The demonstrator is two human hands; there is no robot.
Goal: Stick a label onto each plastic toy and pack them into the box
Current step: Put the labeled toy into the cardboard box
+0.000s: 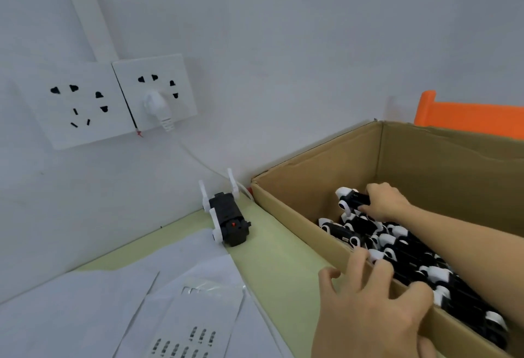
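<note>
A cardboard box (286, 207) at the right holds several black-and-white plastic toys (397, 247) in rows. My right hand (385, 200) reaches deep into the box and grips one black-and-white toy (350, 197) at the far end of the row. My left hand (374, 309) rests over the box's near wall with its fingers spread and bent over the rim. Another black toy with white legs (226, 221) lies on the green table beside the box, near the wall. A label sheet (195, 326) with small printed labels lies at the lower left.
White backing papers (85, 306) cover the table at the left. Two wall sockets (113, 99) sit on the white wall, one with a white plug and cable (161, 110). An orange plastic object (467, 116) stands behind the box.
</note>
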